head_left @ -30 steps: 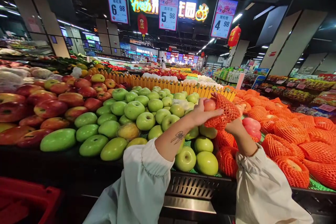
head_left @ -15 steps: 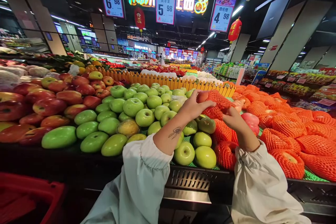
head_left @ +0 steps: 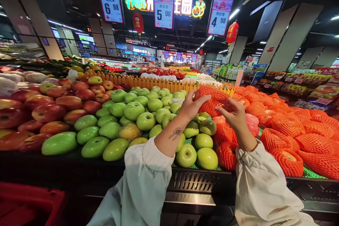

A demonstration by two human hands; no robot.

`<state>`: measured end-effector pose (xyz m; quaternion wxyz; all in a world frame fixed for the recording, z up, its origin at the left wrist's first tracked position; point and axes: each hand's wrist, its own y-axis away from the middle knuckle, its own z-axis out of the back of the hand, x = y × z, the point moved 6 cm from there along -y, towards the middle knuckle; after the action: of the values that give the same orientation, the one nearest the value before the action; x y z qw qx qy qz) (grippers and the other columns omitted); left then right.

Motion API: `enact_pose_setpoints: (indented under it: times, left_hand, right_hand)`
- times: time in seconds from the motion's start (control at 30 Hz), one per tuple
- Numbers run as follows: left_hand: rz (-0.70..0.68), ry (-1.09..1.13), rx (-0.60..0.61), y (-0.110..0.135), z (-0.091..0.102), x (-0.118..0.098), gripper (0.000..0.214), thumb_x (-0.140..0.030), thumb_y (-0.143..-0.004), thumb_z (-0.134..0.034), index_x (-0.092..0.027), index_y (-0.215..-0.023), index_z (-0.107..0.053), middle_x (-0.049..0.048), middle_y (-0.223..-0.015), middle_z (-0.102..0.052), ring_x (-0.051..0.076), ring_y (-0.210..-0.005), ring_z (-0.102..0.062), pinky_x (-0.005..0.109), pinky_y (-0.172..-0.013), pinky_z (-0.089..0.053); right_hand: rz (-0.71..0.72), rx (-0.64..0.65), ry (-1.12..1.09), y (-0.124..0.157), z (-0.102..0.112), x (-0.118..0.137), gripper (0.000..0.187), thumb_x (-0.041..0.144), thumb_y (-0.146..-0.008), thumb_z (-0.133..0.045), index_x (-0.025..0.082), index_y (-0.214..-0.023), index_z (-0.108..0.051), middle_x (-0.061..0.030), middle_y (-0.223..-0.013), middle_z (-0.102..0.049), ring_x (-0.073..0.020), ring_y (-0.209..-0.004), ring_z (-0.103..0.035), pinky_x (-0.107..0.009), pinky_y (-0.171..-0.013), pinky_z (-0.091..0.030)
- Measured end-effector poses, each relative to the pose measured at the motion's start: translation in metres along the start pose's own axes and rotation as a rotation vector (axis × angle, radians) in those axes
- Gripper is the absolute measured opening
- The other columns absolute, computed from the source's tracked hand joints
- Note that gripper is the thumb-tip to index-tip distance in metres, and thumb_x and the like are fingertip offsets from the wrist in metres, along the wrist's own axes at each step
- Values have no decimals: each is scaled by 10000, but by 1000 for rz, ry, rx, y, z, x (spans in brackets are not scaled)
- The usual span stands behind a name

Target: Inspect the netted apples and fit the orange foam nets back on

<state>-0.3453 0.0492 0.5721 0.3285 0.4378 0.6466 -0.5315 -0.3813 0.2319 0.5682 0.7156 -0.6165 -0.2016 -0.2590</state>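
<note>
My left hand (head_left: 191, 105) and my right hand (head_left: 234, 113) are raised over a fruit stand and both grip one apple in an orange foam net (head_left: 211, 99). The left hand holds its left end, where the reddish fruit peeks out. My right fingers pinch the netting on its right side. Below the hands lie green apples (head_left: 144, 120) and more fruit in orange nets (head_left: 288, 136). Two bare pink apples (head_left: 251, 122) sit just right of my right hand.
Red apples (head_left: 47, 111) are piled at the left. A yellow picket divider (head_left: 159, 84) runs behind the green apples. Price signs (head_left: 163, 7) hang overhead. A metal grille (head_left: 196, 183) edges the stand's front. A red basket (head_left: 23, 204) sits at lower left.
Both hands have lifted the netted apple a little and shifted it left. The right hand has come out from under it, and its fingers now pinch the net from the side.
</note>
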Motion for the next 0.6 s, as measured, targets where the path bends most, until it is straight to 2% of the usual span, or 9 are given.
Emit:
enact_pose_setpoints:
  times: [0.1,0.17,0.23,0.3,0.37,0.47,0.53,0.6]
  left_hand:
    - [-95,-67,29,-2,0,-2,454,-470,-710,-781,-166,-1008,-626,38,-1024,-668,136,-912,-603,238,-833,-479]
    - [-105,-132,81,-2,-1,-2,468,-504,-717,-773,-168,-1014,-637,37,-1003,-675,135,-879,-602,244,-818,-481]
    - [-76,-188,176,0,-6,0,501,-512,-716,-781,-169,-1054,-642,42,-996,-683,136,-845,-604,249,-781,-483]
    - [-46,-261,247,1,-10,3,565,-495,-691,-820,-166,-1116,-643,59,-1043,-699,145,-868,-621,256,-790,-492]
    - [-36,-282,247,1,-10,5,623,-474,-676,-845,-164,-1174,-638,80,-1130,-703,161,-942,-639,266,-845,-504]
    - [-33,-137,158,-2,-8,4,529,-470,-723,-803,-154,-1118,-648,84,-1144,-703,158,-964,-643,263,-871,-509]
    - [-14,-13,100,-2,-7,2,390,-446,-774,-750,-150,-1008,-649,60,-1038,-703,132,-895,-631,242,-835,-505]
    - [31,72,48,-1,-5,-1,289,-417,-826,-690,-155,-937,-637,31,-884,-672,110,-797,-600,226,-771,-491]
  right_hand:
    - [-70,104,-76,1,-5,-12,657,567,-583,-904,245,-1067,-599,-44,-956,-672,-236,-909,-710,-352,-682,-632]
    - [-101,177,-41,3,-8,-17,870,600,-516,-923,246,-1213,-542,-62,-1021,-648,-253,-912,-696,-402,-738,-634]
    - [-62,239,98,5,-10,-18,1003,591,-445,-954,209,-1269,-529,-104,-1122,-634,-315,-1041,-667,-484,-895,-611]
    - [17,283,200,6,-11,-16,1077,599,-394,-966,177,-1291,-543,-146,-1254,-613,-384,-1229,-584,-540,-1065,-526]
    - [19,311,157,6,-11,-17,1050,693,-457,-911,181,-1302,-557,-151,-1318,-606,-382,-1289,-552,-528,-1099,-503]
    - [-179,231,-99,1,-5,-28,850,838,-645,-712,229,-1230,-621,-112,-1294,-646,-280,-1078,-668,-417,-849,-612]
    - [-301,135,-244,-1,-1,-33,713,811,-672,-710,249,-1110,-684,-81,-1220,-694,-200,-857,-688,-333,-682,-596]
    - [-336,73,-294,-3,0,-31,564,690,-652,-807,248,-995,-731,-61,-1115,-736,-158,-748,-668,-299,-648,-579]
